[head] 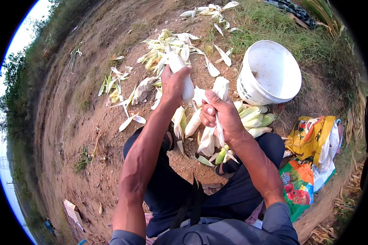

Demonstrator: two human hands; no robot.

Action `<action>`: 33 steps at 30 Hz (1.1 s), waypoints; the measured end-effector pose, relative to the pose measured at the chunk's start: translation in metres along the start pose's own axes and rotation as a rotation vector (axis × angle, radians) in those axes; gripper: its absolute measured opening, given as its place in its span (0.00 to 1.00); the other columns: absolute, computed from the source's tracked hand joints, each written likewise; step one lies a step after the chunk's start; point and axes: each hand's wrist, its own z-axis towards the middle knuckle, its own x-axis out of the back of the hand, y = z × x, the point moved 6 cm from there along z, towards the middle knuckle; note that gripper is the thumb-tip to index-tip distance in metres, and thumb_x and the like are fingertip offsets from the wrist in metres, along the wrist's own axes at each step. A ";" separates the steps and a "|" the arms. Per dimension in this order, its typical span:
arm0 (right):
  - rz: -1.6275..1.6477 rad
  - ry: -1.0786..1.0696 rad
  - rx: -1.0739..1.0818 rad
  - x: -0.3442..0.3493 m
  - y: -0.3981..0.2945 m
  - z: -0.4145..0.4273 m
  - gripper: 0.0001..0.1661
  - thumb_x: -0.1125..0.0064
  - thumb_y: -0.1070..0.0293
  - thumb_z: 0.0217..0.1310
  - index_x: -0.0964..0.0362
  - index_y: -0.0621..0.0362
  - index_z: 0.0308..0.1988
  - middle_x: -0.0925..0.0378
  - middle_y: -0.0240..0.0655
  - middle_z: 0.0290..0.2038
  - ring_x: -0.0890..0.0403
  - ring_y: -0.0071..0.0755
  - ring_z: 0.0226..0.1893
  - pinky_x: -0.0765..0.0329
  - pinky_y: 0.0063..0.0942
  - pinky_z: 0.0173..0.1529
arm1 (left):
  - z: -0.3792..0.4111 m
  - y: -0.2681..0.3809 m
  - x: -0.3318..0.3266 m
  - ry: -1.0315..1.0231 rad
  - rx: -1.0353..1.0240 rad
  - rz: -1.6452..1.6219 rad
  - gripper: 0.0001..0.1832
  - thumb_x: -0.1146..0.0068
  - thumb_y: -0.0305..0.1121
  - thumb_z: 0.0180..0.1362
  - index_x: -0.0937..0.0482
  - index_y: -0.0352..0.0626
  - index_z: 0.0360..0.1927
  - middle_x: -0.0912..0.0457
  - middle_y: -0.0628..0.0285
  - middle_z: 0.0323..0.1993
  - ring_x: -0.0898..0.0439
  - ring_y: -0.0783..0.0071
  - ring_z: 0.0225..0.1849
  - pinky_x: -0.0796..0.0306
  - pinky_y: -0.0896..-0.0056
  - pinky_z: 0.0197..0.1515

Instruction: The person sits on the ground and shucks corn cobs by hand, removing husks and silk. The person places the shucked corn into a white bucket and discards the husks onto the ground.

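Observation:
My left hand point(173, 82) grips a pale ear of corn point(188, 87) that slants up and away from me. In my right hand point(222, 114) is a bunch of whitish corn husk point(221, 87), its loose ends trailing below the fist. The two hands are a short way apart; whether the husk still joins the ear is hard to tell. Beneath and beside my right hand lie several ears in their husks point(253, 118) on the soil. A heap of stripped husks point(168, 46) spreads just beyond my left hand.
A white plastic bucket point(245, 82) stands tilted in view at the right. Beside my right knee are a yellow printed bag point(303, 137) and a green and orange printed bag point(297, 190). More husks point(214, 10) lie far ahead. A piece of cardboard point(72, 211) rests at lower left.

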 end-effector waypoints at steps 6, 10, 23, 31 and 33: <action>-0.166 -0.156 -0.170 -0.055 0.020 -0.064 0.20 0.41 0.50 0.75 0.28 0.57 0.39 0.35 0.21 0.19 0.34 0.13 0.17 0.37 0.18 0.22 | 0.019 0.014 -0.002 0.082 -0.445 0.702 0.38 0.37 0.35 0.48 0.38 0.34 0.62 0.21 0.46 0.43 0.18 0.57 0.40 0.22 0.53 0.44; -0.373 -0.411 -0.026 -0.062 0.025 -0.062 0.20 0.41 0.49 0.74 0.26 0.55 0.39 0.33 0.22 0.21 0.34 0.13 0.18 0.37 0.19 0.23 | 0.033 0.029 0.029 0.025 -0.281 0.401 0.33 0.31 0.37 0.46 0.28 0.34 0.55 0.19 0.52 0.40 0.19 0.61 0.39 0.22 0.60 0.43; -0.083 0.154 0.279 0.036 -0.070 0.013 0.12 0.28 0.69 0.60 0.28 0.53 0.36 0.34 0.19 0.22 0.37 0.14 0.17 0.37 0.20 0.21 | -0.023 0.030 -0.027 -0.445 -0.165 0.236 0.48 0.22 0.37 0.45 0.32 0.41 0.71 0.19 0.55 0.49 0.18 0.65 0.46 0.22 0.60 0.49; -0.140 0.246 0.439 0.036 -0.080 0.020 0.16 0.23 0.66 0.58 0.23 0.56 0.42 0.25 0.22 0.29 0.31 0.14 0.21 0.34 0.19 0.23 | -0.059 0.027 -0.050 -0.604 -0.212 0.357 0.51 0.20 0.43 0.47 0.34 0.40 0.73 0.22 0.55 0.60 0.24 0.64 0.61 0.30 0.61 0.64; -0.197 0.207 0.470 0.035 -0.078 0.021 0.19 0.24 0.66 0.58 0.22 0.59 0.47 0.21 0.25 0.33 0.28 0.14 0.23 0.31 0.19 0.25 | -0.062 0.023 -0.053 -0.580 -0.286 0.389 0.50 0.21 0.42 0.47 0.34 0.39 0.73 0.21 0.55 0.58 0.22 0.64 0.58 0.29 0.62 0.63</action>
